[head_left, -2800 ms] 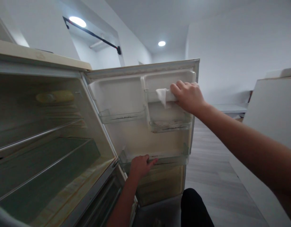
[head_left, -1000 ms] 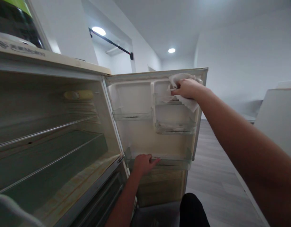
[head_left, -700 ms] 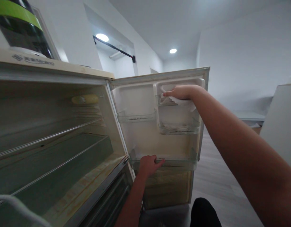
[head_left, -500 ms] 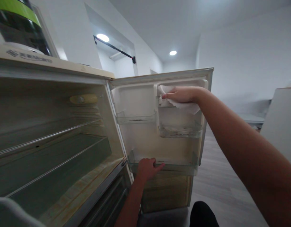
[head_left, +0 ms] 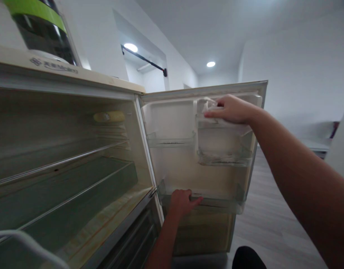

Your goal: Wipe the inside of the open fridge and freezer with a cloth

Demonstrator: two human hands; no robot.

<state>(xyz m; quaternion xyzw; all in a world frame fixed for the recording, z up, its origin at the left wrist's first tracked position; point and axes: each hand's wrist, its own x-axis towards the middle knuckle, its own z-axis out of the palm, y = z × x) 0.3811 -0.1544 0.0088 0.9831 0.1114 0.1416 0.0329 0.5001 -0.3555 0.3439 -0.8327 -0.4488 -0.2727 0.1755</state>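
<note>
An open fridge door [head_left: 174,164] fills the middle, with clear plastic bins on its inner side. My right hand [head_left: 230,108] is at the door's upper right compartment, closed on a white cloth [head_left: 208,105] pressed near the top bin. Lower down, my left hand [head_left: 184,201] rests over the rim of the wide bottom bin [head_left: 222,203], fingers wrapped on its edge and thumb stretched to the right. A smaller bin [head_left: 225,158] sits between the two hands, and another bin [head_left: 170,141] is at the door's left side.
The stained fridge interior [head_left: 110,220] with glass shelves [head_left: 65,164] stands at left. A white hose or cable [head_left: 29,243] crosses the lower left corner. A dark container with a green band [head_left: 46,33] is on top of the fridge. My knee [head_left: 247,257] shows below.
My right hand has tilted and shifted slightly on the door, and less of the cloth shows now. The view has turned a little left, moving everything right in the frame. My left hand keeps its place.
</note>
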